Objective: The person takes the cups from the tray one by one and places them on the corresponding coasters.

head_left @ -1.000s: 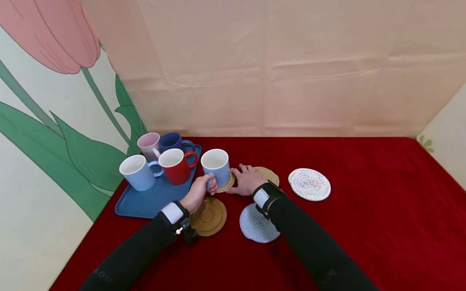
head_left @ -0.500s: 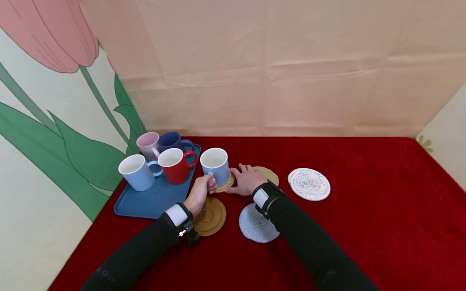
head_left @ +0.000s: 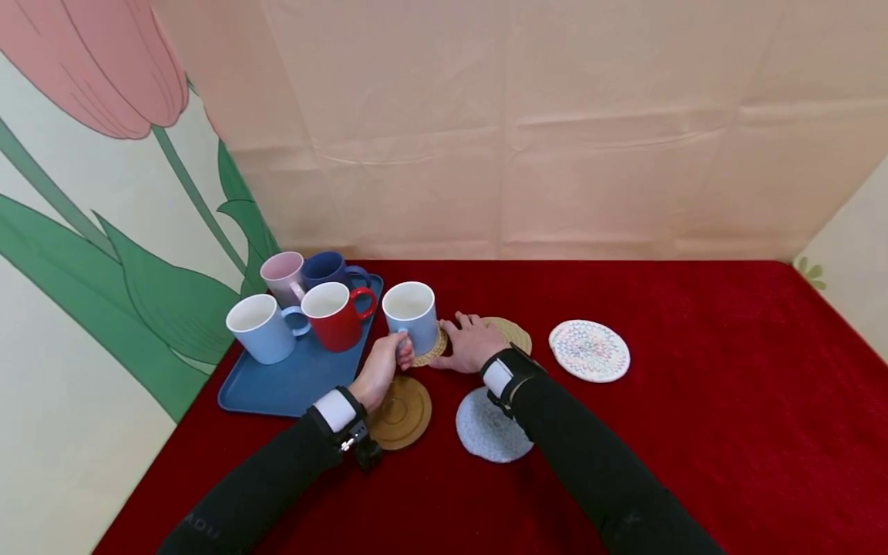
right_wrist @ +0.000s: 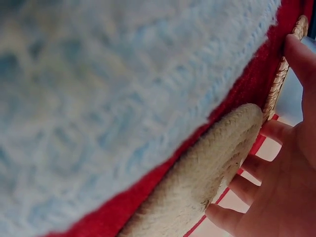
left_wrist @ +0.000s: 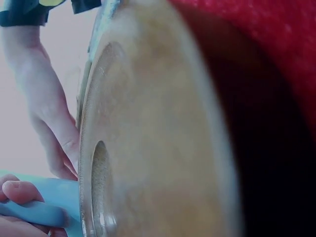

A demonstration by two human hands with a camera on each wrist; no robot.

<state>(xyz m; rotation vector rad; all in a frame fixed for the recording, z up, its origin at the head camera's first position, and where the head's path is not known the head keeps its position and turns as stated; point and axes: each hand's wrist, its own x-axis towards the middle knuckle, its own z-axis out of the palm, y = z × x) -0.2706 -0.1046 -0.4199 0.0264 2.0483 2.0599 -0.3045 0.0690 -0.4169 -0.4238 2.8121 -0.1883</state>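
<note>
A light blue mug [head_left: 411, 316] stands upright on a small woven straw coaster [head_left: 435, 354] in the head view. My left hand [head_left: 378, 366] grips its handle [left_wrist: 34, 212], with fingers curled round it. On the coaster's right side, my right hand [head_left: 470, 344] lies with spread fingers; in the right wrist view its thumb and index finger touch the braided rim [right_wrist: 277, 81]. Partly under the right hand in the head view is a beige woven coaster [head_left: 512, 333]. Below the left hand sits a brown wooden coaster [head_left: 400, 416], which fills much of the left wrist view.
A blue tray [head_left: 277, 393] at left bears several mugs: light blue [head_left: 262, 331], red [head_left: 340, 324], pink [head_left: 280, 277] and dark blue [head_left: 326, 270]. A grey-blue round mat [head_left: 489, 432] lies near the right forearm. Farther right is a white patterned mat [head_left: 590, 351] on the red cloth [head_left: 714, 401].
The left wrist has shifted slightly right and down, while its hand stays on the mug handle. The right hand, mug and coasters have hardly moved.
</note>
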